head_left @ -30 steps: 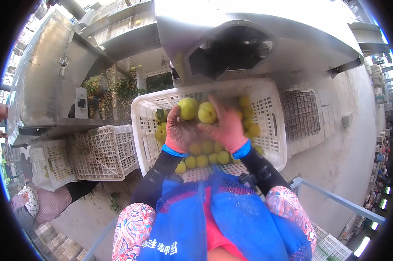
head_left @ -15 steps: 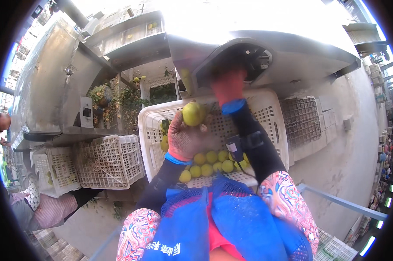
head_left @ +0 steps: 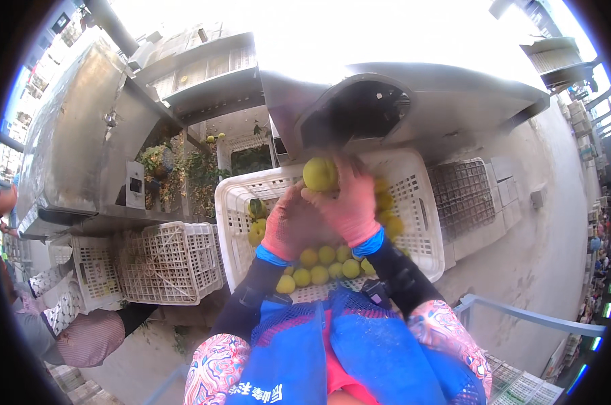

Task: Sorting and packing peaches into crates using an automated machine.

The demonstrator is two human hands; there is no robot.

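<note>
My left hand (head_left: pixel 286 226) and my right hand (head_left: pixel 352 206) wear pinkish-red knit gloves and meet above a white plastic crate. A round yellow-green fruit (head_left: pixel 320 174) sits between their fingertips. My right thumb lies along its lower side, with the fingers at its right. From the left and below, my left fingers close against it, partly hidden by the right hand. Inside the white crate (head_left: pixel 225 233) under my hands, fruits (head_left: pixel 317 274) lie in rows along the near side. More fruits (head_left: pixel 390 219) line the right side, and a few (head_left: pixel 257 231) rest at the left.
Beyond the crate is a metal chute with a dark oval opening (head_left: pixel 363 111). Left stand empty-looking white crates (head_left: pixel 167 263) and a co-worker's patterned sleeves (head_left: pixel 62 307). Leaves (head_left: pixel 200 172) lie behind. A dark grid crate (head_left: pixel 461 192) is to the right, near a blue rail (head_left: pixel 528 317).
My right hand has come back from the chute's opening to the fruit by my left hand. The fruit has shifted slightly right. More fruits show at the crate's right side, where my arm was.
</note>
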